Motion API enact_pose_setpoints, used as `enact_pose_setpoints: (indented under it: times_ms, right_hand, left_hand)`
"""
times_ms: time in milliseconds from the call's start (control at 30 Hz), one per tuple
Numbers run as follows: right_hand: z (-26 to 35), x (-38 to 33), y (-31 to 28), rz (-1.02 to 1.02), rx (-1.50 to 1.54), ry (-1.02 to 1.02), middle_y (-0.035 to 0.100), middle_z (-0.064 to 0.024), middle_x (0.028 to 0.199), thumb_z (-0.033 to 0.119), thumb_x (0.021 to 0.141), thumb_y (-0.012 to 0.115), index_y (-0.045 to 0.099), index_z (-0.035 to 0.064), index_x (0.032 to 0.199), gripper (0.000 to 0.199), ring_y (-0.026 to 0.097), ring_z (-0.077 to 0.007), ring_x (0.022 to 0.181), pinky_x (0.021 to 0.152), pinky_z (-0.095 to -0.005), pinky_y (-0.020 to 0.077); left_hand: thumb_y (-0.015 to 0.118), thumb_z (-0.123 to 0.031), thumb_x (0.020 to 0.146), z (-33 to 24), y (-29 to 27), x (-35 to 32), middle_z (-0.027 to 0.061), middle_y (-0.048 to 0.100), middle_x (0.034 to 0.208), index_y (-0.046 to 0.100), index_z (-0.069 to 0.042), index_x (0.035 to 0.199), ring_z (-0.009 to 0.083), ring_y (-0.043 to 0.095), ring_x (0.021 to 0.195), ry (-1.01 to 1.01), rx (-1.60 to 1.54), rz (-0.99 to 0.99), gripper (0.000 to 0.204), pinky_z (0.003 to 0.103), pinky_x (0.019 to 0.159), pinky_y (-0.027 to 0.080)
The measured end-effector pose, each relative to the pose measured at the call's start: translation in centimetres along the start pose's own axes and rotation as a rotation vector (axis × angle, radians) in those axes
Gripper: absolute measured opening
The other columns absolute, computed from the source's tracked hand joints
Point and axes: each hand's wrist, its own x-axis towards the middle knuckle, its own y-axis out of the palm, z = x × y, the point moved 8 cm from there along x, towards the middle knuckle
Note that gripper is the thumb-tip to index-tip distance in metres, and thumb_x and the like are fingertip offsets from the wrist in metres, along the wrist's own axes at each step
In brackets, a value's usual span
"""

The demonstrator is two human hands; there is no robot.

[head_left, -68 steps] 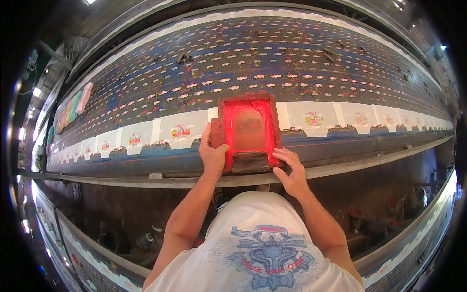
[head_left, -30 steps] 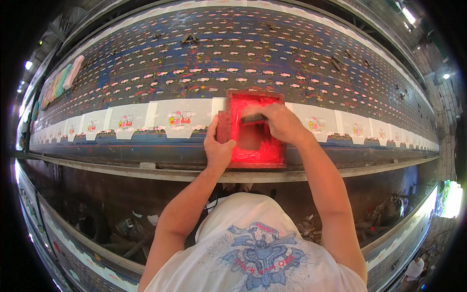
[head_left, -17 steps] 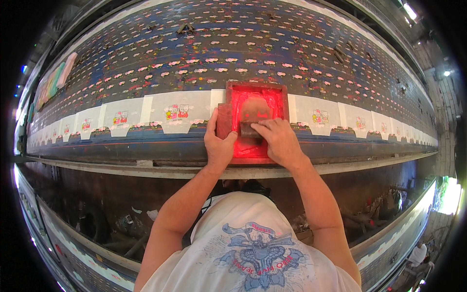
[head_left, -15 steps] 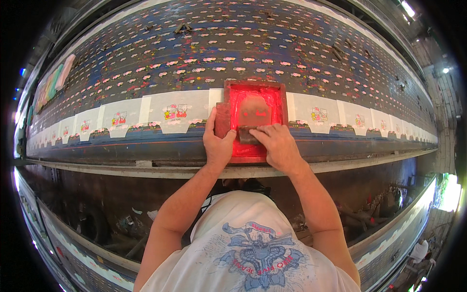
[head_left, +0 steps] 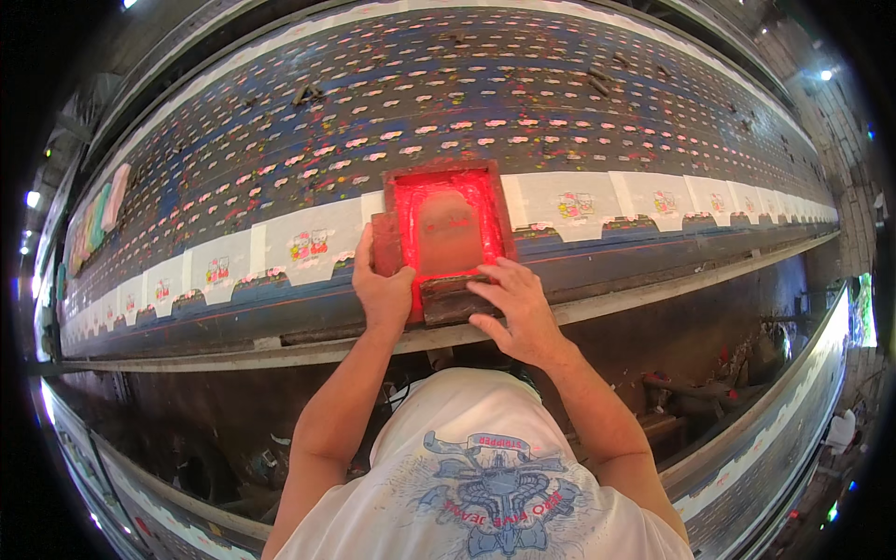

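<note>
A small wooden-framed printing screen [head_left: 446, 224], its mesh glowing red with ink, lies flat on the long printing table over one of the white fabric pieces. My left hand [head_left: 381, 285] grips the frame's left side. My right hand [head_left: 511, 308] rests on a dark squeegee [head_left: 450, 297] pulled down to the frame's near edge. White fabric pieces [head_left: 303, 247] with small printed cartoon motifs lie in a row to either side, one printed piece [head_left: 574, 203] just right of the screen.
The long blue table [head_left: 523, 103] is speckled with paint and rows of small pale marks. A metal rail [head_left: 653, 289] runs along its near edge. Folded coloured cloths [head_left: 98, 205] sit far left. Dark clutter lies under the table by my legs.
The screen stays on the same fabric piece. My right hand has drawn the squeegee from the mesh's middle down to the frame's near edge. The left hand still holds the frame's side.
</note>
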Motion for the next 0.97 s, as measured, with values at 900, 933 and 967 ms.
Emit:
enact_pose_setpoints:
  times_ms: [900, 933, 967]
  right_hand:
    - [-23.8, -14.1, -16.2, -0.231, 0.463, 0.290, 0.074, -0.0171, 0.150, 0.010, 0.101, 0.081, 0.079, 0.0074, 0.139, 0.038, 0.059, -0.0413, 0.149, 0.129, -0.0532, 0.0420]
    - [-24.1, -14.3, -16.4, -0.209, 0.467, 0.277, 0.074, -0.0172, 0.150, 0.010, 0.101, 0.081, 0.079, 0.0076, 0.139, 0.038, 0.058, -0.0414, 0.149, 0.129, -0.0535, 0.0417]
    - [-24.3, -14.4, -16.5, -0.187, 0.471, 0.264, 0.074, -0.0172, 0.151, 0.011, 0.101, 0.081, 0.079, 0.0078, 0.139, 0.038, 0.058, -0.0415, 0.150, 0.129, -0.0537, 0.0414]
  left_hand:
    - [0.072, 0.017, 0.080, -0.2, 26.0, -6.8, 0.0209, 0.062, 0.163, 0.042, 0.007, 0.173, 0.0268, 0.064, 0.147, -0.033, -0.098, 0.013, 0.098, 0.039, 0.124, 0.052]
    - [0.072, 0.017, 0.080, -0.8, 26.2, -7.3, 0.0211, 0.062, 0.163, 0.042, 0.007, 0.173, 0.0268, 0.063, 0.148, -0.076, -0.108, 0.002, 0.098, 0.038, 0.124, 0.051]
    - [0.072, 0.017, 0.080, -0.7, 26.6, -7.8, 0.0211, 0.062, 0.163, 0.042, 0.007, 0.173, 0.0268, 0.063, 0.148, -0.081, -0.106, -0.004, 0.098, 0.038, 0.124, 0.051]
